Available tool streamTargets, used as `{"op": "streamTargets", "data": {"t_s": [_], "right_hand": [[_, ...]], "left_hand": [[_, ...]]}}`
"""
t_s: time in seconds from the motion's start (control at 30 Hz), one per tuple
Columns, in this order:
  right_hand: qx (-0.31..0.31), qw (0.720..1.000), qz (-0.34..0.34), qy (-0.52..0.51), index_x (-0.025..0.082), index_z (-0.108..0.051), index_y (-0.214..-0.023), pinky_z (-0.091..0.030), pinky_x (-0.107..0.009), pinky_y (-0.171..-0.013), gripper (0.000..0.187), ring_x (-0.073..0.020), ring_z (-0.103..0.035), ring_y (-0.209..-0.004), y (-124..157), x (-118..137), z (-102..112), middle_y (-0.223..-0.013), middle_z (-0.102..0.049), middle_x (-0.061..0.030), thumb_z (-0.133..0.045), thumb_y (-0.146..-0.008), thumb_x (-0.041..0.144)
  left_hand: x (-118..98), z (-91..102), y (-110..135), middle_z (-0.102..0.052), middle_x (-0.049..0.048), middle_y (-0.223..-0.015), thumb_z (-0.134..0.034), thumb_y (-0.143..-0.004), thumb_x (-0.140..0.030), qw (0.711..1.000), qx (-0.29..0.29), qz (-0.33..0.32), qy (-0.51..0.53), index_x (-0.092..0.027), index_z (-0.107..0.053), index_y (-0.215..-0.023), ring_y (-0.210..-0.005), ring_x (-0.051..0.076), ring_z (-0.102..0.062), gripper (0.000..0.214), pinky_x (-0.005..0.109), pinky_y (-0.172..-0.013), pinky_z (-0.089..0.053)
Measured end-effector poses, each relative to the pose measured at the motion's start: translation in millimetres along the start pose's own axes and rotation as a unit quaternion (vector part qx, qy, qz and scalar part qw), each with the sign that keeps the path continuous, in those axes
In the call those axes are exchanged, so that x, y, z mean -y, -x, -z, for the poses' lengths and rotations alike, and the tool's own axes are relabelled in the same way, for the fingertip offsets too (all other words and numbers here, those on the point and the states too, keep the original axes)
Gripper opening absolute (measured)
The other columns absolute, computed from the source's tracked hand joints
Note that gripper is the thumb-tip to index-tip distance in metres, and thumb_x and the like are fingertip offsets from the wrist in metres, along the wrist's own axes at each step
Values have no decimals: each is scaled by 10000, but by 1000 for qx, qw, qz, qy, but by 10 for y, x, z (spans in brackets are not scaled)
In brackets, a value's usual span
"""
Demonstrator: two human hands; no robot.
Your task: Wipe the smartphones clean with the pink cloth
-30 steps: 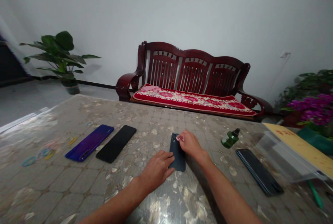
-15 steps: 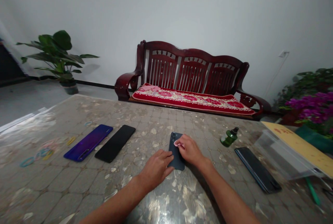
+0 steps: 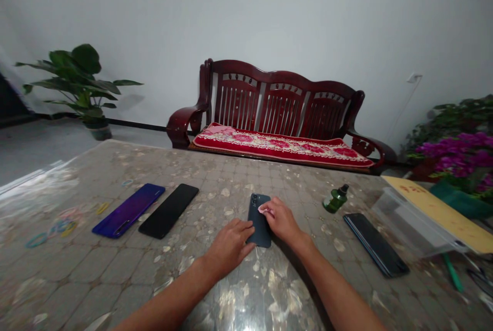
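Observation:
A dark blue-grey smartphone [image 3: 261, 228] lies back up on the table, its camera lenses at the far left corner. My left hand [image 3: 233, 242] holds it at its near left edge, with fingertips and thumb on the phone. In a pinch, my right hand [image 3: 282, 222] has a small pale pink-white wipe [image 3: 264, 209], which touches the phone's back near the right edge. The fingers hide part of the wipe. To the left lie a black phone [image 3: 169, 211] and a purple-blue phone [image 3: 129, 210], side by side.
On the right are a green spray bottle [image 3: 336, 199], another dark phone [image 3: 375, 245], and a clear plastic box [image 3: 410, 226] under a yellow board [image 3: 435, 213]. A green-handled tool [image 3: 453, 273] lies by the box. Coloured rubber bands [image 3: 63, 223] lie at the left. Behind stands a wooden bench [image 3: 283, 108].
The view has shifted slightly, so everything appears a little displaced. Both hands keep nearly the same places on the phone; the wipe stays near its right edge.

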State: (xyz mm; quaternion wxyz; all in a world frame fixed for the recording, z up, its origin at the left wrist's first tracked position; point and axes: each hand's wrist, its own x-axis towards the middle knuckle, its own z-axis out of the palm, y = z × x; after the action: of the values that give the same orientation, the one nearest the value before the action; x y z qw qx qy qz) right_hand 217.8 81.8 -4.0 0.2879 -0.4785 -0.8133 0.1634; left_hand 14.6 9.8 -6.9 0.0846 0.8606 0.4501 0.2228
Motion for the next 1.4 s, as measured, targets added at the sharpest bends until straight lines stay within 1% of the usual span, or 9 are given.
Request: {"op": "streamTargets", "data": {"t_s": [0.17,0.33,0.4,0.67,0.77,0.93,1.03,1.23,1.4], "right_hand": [[28,999,18,-24,224,-722,-913,-463,-258,-782,178,-155,-607,-861,115,44,68,-865,-631,-26,-568,-895,134],[-40,999,-33,2,200,-713,-915,-463,-294,-841,193,-173,-608,-897,-54,-59,14,-904,-643,-49,-543,-893,110],[-46,998,-30,4,199,-704,-917,-466,-292,-834,204,-172,-605,-894,-40,-49,-12,-911,-637,-49,-531,-888,94],[27,999,14,-26,213,-702,-921,-470,-252,-763,237,-152,-601,-854,314,169,92,-888,-619,-32,-544,-852,51],[32,999,6,-7,208,-711,-910,-469,-258,-790,232,-154,-607,-859,213,145,96,-885,-632,-35,-542,-861,56],[-1,998,-10,67,186,-711,-901,-463,-286,-830,223,-185,-601,-903,-44,104,22,-917,-645,-71,-515,-890,80],[4,998,0,65,189,-712,-896,-460,-267,-811,227,-174,-601,-880,-24,153,9,-900,-641,-62,-529,-865,58],[59,997,29,41,219,-726,-897,-448,-239,-762,256,-159,-609,-853,37,224,22,-880,-645,-33,-555,-824,43],[4,998,-1,57,205,-721,-906,-453,-269,-830,240,-175,-606,-901,-160,174,-68,-911,-659,-58,-543,-854,53]], "left_hand": [[15,-27,-1,-695,92,-1200,-717,-831,-231,1000,-5,-4,-7,-182,-691,-1099,-1063,256,-641,274,390,-949,-524],[19,-47,-1,-698,99,-1193,-701,-842,-233,1000,-11,-5,-16,-176,-696,-1100,-1058,250,-646,264,392,-961,-522],[23,-56,6,-700,100,-1190,-692,-848,-233,1000,-16,-8,-16,-179,-696,-1102,-1058,249,-648,260,397,-960,-524],[29,-70,14,-715,102,-1164,-701,-835,-221,1000,-26,-9,-6,-177,-703,-1076,-1053,256,-659,245,398,-944,-535],[31,-79,13,-720,103,-1152,-703,-836,-217,1000,-28,-8,-6,-173,-706,-1068,-1047,255,-664,237,397,-940,-536],[50,-102,15,-729,102,-1128,-715,-834,-219,1000,-29,-9,-1,-171,-711,-1052,-1029,247,-671,224,382,-923,-541],[55,-95,15,-737,87,-1082,-728,-827,-214,999,-31,-7,2,-177,-712,-1022,-1009,239,-673,199,363,-912,-537],[56,-75,15,-717,35,-900,-723,-836,-224,1000,-26,-2,9,-192,-690,-904,-877,216,-672,81,314,-789,-531],[45,-54,16,-687,25,-853,-710,-855,-244,999,-31,-11,-1,-193,-671,-864,-834,199,-653,65,293,-756,-503]]}}
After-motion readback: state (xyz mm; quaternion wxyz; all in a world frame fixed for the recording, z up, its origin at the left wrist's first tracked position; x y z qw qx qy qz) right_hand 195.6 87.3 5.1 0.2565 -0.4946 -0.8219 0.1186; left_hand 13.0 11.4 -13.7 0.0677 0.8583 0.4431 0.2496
